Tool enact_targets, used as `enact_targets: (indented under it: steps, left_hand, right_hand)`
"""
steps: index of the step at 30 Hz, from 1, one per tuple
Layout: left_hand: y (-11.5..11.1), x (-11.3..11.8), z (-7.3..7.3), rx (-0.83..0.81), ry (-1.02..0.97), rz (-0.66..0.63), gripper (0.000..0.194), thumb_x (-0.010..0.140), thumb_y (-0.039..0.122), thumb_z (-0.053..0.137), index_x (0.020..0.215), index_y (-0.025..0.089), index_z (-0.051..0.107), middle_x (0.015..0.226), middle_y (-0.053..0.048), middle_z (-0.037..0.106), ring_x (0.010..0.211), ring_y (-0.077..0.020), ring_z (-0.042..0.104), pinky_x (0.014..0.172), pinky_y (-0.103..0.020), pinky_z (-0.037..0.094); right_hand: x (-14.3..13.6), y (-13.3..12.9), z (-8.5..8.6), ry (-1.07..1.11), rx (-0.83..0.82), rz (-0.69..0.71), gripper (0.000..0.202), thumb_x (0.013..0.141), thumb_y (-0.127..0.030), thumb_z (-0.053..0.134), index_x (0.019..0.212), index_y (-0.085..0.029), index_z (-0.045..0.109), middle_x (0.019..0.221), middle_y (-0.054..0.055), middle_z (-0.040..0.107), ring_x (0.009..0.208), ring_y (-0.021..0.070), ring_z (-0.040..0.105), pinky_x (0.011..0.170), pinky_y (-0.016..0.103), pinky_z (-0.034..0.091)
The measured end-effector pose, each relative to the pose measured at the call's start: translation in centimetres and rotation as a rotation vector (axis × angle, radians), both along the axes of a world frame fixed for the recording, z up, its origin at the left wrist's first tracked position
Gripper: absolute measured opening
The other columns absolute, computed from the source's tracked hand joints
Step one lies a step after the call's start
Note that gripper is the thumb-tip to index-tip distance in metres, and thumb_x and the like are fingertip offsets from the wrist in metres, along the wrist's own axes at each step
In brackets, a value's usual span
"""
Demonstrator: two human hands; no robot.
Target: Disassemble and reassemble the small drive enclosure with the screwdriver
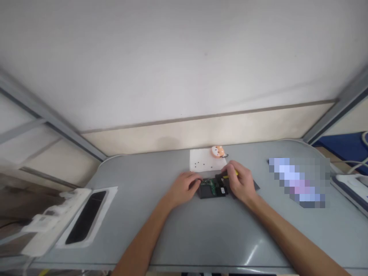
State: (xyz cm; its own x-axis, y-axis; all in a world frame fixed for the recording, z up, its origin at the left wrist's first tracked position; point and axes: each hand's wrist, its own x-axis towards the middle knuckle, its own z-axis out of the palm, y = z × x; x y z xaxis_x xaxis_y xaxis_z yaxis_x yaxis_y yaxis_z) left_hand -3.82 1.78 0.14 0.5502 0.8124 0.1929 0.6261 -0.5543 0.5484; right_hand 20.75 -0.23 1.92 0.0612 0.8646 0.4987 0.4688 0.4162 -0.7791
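Observation:
An opened black electronic device with a green circuit board (213, 188) lies flat on the grey table, a small white label at its lower right. The thumb and curled fingers of my left hand (185, 188) grip its left edge. My right hand (240, 181) is closed round a thin yellow tool (230, 174) at the device's upper right; the fingers cover much of the tool, so its kind is unclear. Under that hand lies a dark flat panel (256, 185), partly hidden. Behind the device, several tiny dark screws (204, 164) are spread on a white sheet (198, 155).
An orange-and-white animal-faced case (217, 151) sits on the sheet's far end. At left are a black phone-like slab (86, 217) on white paper and a white power strip (47, 226) with plugs. A blurred-out object (297, 184) lies at right. A wall (172, 134) closes the back.

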Motion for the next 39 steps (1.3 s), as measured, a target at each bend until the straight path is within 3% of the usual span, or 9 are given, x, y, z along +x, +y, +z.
enact_targets:
  steps: [6, 11, 14, 19, 25, 29, 32, 35, 39]
  left_hand:
    - [-0.1, 0.1, -0.1, 0.042, 0.017, -0.006, 0.025, 0.105, 0.029, 0.047, 0.113, 0.026, 0.071, 0.111, -0.003, 0.075, 0.104, -0.0209, 0.067, 0.1, -0.04, 0.048]
    - [0.1, 0.2, -0.2, 0.059, -0.007, -0.024, 0.025, 0.104, 0.026, 0.049, 0.116, 0.027, 0.07, 0.112, -0.003, 0.075, 0.105, -0.0203, 0.067, 0.102, -0.038, 0.048]
    - [0.0, 0.3, -0.1, 0.06, -0.004, -0.02, 0.024, 0.104, 0.027, 0.048, 0.114, 0.027, 0.07, 0.108, -0.003, 0.075, 0.103, -0.0209, 0.067, 0.1, -0.038, 0.048]
    - [-0.1, 0.4, 0.1, 0.04, 0.019, -0.022, 0.025, 0.104, 0.028, 0.047, 0.111, 0.026, 0.071, 0.102, -0.003, 0.074, 0.1, -0.0214, 0.066, 0.098, -0.039, 0.049]
    - [0.2, 0.4, -0.2, 0.03, 0.026, -0.031, 0.024, 0.103, 0.027, 0.049, 0.112, 0.026, 0.071, 0.106, -0.003, 0.074, 0.102, -0.0212, 0.065, 0.099, -0.039, 0.048]
    - [0.2, 0.4, -0.2, 0.031, 0.018, -0.033, 0.022, 0.102, 0.025, 0.05, 0.113, 0.026, 0.069, 0.108, -0.002, 0.074, 0.103, -0.0206, 0.065, 0.099, -0.038, 0.046]
    - [0.2, 0.4, 0.0, 0.014, 0.021, -0.024, 0.022, 0.103, 0.025, 0.05, 0.114, 0.027, 0.069, 0.107, -0.002, 0.074, 0.101, -0.0198, 0.065, 0.1, -0.038, 0.046]
    - [0.2, 0.4, 0.0, 0.015, 0.017, -0.023, 0.023, 0.103, 0.025, 0.049, 0.114, 0.027, 0.07, 0.107, -0.002, 0.074, 0.101, -0.0199, 0.065, 0.1, -0.038, 0.046]
    - [0.4, 0.4, -0.1, 0.02, 0.004, -0.027, 0.024, 0.102, 0.026, 0.05, 0.113, 0.027, 0.071, 0.101, -0.002, 0.074, 0.096, -0.0201, 0.066, 0.096, -0.038, 0.048]
  right_hand:
    - [0.0, 0.1, 0.6, -0.047, -0.045, 0.016, 0.035, 0.104, -0.034, 0.042, 0.076, -0.021, 0.059, 0.07, 0.001, 0.06, 0.066, 0.0166, 0.055, 0.066, 0.03, 0.041]
    - [-1.6, 1.7, 3.0, 0.002, -0.093, 0.197, 0.02, 0.098, -0.041, 0.058, 0.107, -0.023, 0.06, 0.089, 0.003, 0.065, 0.076, 0.0179, 0.058, 0.073, 0.032, 0.045]
    - [-3.4, 3.0, 4.0, 0.243, -0.175, 0.39, 0.023, 0.103, -0.043, 0.048, 0.106, -0.024, 0.061, 0.101, 0.005, 0.064, 0.086, 0.0173, 0.059, 0.08, 0.032, 0.047]
    - [-6.3, 4.4, 3.1, 0.77, -0.262, 0.544, 0.028, 0.101, -0.047, 0.049, 0.12, -0.027, 0.055, 0.077, -0.002, 0.046, 0.066, 0.015, 0.046, 0.062, 0.03, 0.04]
    - [-6.2, 4.2, 2.3, 0.896, -0.234, 0.517, 0.027, 0.096, -0.05, 0.061, 0.096, -0.029, 0.044, 0.074, -0.004, 0.045, 0.059, 0.0135, 0.039, 0.058, 0.029, 0.035]
    - [-4.9, 4.1, 2.6, 0.814, -0.273, 0.605, 0.024, 0.098, -0.05, 0.057, 0.097, -0.026, 0.054, 0.083, 0.001, 0.054, 0.073, 0.0167, 0.052, 0.069, 0.033, 0.041]
    - [-4.9, 4.0, 2.8, 0.855, -0.305, 0.652, 0.029, 0.101, -0.052, 0.049, 0.095, -0.025, 0.056, 0.079, 0.002, 0.051, 0.07, 0.017, 0.048, 0.067, 0.033, 0.04]
    - [-5.7, 3.7, 2.8, 0.899, -0.276, 0.598, 0.03, 0.099, -0.057, 0.049, 0.098, -0.027, 0.051, 0.075, -0.001, 0.045, 0.065, 0.0165, 0.043, 0.063, 0.032, 0.039]
    - [-6.0, 3.8, 2.5, 0.905, -0.252, 0.499, 0.035, 0.09, -0.054, 0.067, 0.095, -0.03, 0.042, 0.071, -0.005, 0.041, 0.059, 0.0142, 0.039, 0.058, 0.029, 0.037]
